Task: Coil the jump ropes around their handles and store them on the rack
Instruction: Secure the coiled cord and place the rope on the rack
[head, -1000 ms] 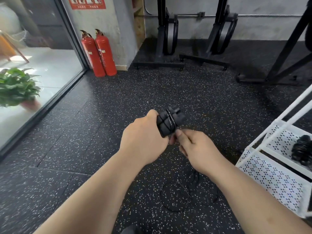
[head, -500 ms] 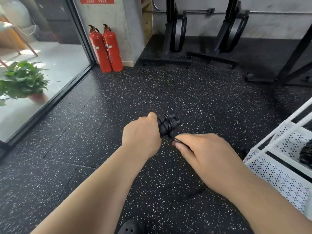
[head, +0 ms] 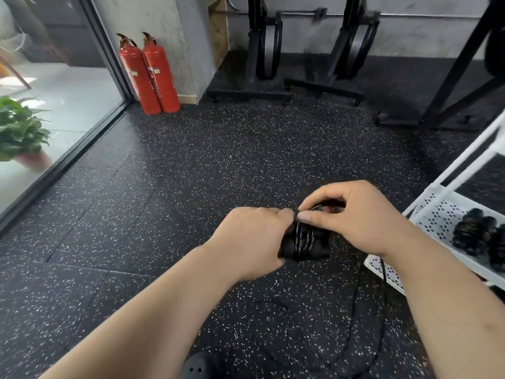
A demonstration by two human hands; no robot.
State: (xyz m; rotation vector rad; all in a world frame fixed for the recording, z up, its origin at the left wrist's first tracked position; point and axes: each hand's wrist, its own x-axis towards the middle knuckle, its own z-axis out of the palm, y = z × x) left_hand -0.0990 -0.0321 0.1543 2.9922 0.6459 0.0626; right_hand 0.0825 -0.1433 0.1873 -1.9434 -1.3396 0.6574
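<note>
Rightward, rack point(head: 435, 212) edge near right hand point(head: 363, 217).

Black floor point(head: 218, 173) w/ white + tan specks all over. 2 red fire extinguishers point(head: 149, 75), black tops, pale labels. Matte black handles point(head: 289, 247); glossy black rope point(head: 303, 233) coiled on them, loose part on the floor same black. White rack point(head: 437, 214): white frame, shelves w/ rows of small dark diamond-ish holes. Black coiled ropes point(head: 475, 236) on its shelf. Green-leaved plant point(head: 19, 132), reddish-pink pot. Mottled grey wall point(head: 153, 17); tan wood-grain board point(head: 218, 28) next to it. Black equip. stands point(head: 262, 50). Dark grey door frame point(head: 106, 56). Pale grey-white tiles point(head: 68, 91) past the glass. Black shoe point(head: 196, 365) w/ small holes.
</note>
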